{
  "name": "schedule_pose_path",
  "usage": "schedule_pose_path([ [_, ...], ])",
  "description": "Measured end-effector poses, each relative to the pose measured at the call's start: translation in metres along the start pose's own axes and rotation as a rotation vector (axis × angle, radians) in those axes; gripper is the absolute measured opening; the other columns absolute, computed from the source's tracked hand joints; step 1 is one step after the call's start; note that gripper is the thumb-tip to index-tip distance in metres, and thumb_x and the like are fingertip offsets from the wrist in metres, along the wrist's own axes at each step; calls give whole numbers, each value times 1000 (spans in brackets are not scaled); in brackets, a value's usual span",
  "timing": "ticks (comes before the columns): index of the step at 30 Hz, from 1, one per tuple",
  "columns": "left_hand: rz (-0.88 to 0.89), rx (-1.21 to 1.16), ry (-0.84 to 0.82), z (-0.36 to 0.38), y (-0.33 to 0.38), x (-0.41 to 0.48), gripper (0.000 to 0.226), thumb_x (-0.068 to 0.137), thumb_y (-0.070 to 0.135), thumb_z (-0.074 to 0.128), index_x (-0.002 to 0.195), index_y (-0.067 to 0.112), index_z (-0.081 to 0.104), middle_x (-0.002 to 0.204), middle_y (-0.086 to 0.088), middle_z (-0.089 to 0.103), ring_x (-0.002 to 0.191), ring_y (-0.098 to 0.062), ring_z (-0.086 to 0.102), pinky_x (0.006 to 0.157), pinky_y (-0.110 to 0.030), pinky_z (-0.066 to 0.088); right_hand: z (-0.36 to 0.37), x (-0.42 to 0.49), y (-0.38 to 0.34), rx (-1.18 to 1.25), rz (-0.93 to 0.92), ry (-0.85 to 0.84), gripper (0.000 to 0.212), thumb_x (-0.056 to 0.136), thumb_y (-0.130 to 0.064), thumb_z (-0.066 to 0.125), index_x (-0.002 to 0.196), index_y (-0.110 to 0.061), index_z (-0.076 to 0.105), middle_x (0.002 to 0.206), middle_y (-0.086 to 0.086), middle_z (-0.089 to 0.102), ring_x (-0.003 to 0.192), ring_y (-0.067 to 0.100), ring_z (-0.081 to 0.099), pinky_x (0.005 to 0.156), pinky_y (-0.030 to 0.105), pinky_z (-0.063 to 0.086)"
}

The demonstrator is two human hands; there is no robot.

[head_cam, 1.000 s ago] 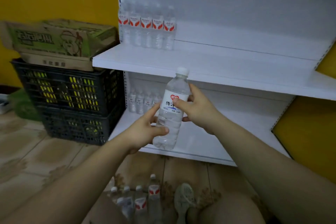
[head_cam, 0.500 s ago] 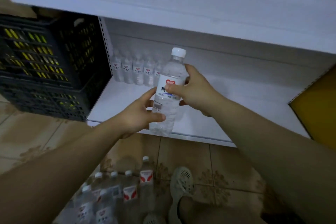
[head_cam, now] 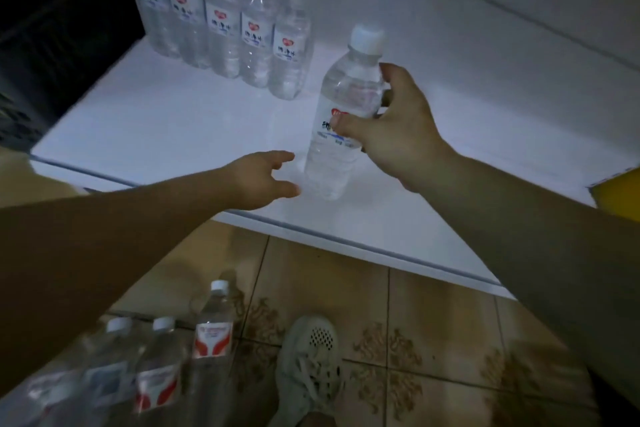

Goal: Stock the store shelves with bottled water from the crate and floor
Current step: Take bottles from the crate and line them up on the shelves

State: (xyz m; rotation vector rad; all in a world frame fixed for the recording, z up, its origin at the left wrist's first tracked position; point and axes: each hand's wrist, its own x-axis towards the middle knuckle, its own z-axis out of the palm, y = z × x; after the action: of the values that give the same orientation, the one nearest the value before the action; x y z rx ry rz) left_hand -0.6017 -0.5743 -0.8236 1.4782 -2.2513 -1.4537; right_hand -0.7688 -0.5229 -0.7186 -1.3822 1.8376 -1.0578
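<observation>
**Bottom shelf: one bottle on its way into the row**

The low white shelf [head_cam: 173, 121] sits just above a patterned tile floor [head_cam: 415, 322], and a row of five water bottles [head_cam: 221, 31] already stands along its back left, next to a dark crate [head_cam: 52, 45]. The right hand [head_cam: 391, 135] grips one more bottle [head_cam: 349, 87] around its middle, thumb across the label and fingers curled behind. The bottle leans a little, cap away from the person, over the front part of the shelf and apart from the row. In the dim, smeared picture I cannot tell whether its base is touching the shelf or hanging just above it. The left hand [head_cam: 259, 180] is beside the base with its fingers loosely spread, holding nothing and not touching the bottle.

The step in hand looks like placing. The next move would be to carry or slide the bottle back and to the left, stand it upright just beside the last bottle in the row, and let go without knocking its neighbours. More bottles on the floor [head_cam: 211, 326] wait near a pale shoe [head_cam: 308, 357], so much of the stocking is not yet done.
</observation>
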Motion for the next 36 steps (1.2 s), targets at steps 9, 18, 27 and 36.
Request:
schedule_pose_path([
  [9, -111, 657, 115, -15, -82, 69, 70, 92, 64, 32, 152, 35, 11, 162, 1, -1, 148, -25, -4, 116, -58, 3, 44, 73, 61, 63, -6, 63, 61, 75, -13, 81, 125, -24, 47, 103, -15, 58, 99, 7, 61, 93, 37, 54],
  [18, -88, 783, 213, -5, -123, 82, 86, 73, 79, -7, 148, 37, -20, 156, 2, -28, 143, -22, -27, 114, -59, -11, 65, 125, 92, 99, -46, 101, 54, 80, -9, 77, 121, -30, 48, 104, -16, 61, 98, 4, 63, 93, 35, 55],
  [27, -68, 710, 244, -7, -125, 79, 87, 73, 81, -3, 148, 41, -16, 157, 6, -26, 143, -18, -28, 115, -56, -13, 66, 142, 105, -17, -18, 41, 87, 80, -19, 79, 144, -39, 22, 108, -25, 54, 99, -1, 58, 86, 47, 57],
  [36, -40, 686, 279, -7, -128, 80, 87, 72, 82, -2, 148, 42, -14, 157, 7, -24, 144, -17, -26, 115, -54, -14, 75, 179, 108, -5, -43, 82, 91, 82, -10, 75, 149, -33, 18, 111, -22, 52, 98, -2, 57, 91, 50, 54],
])
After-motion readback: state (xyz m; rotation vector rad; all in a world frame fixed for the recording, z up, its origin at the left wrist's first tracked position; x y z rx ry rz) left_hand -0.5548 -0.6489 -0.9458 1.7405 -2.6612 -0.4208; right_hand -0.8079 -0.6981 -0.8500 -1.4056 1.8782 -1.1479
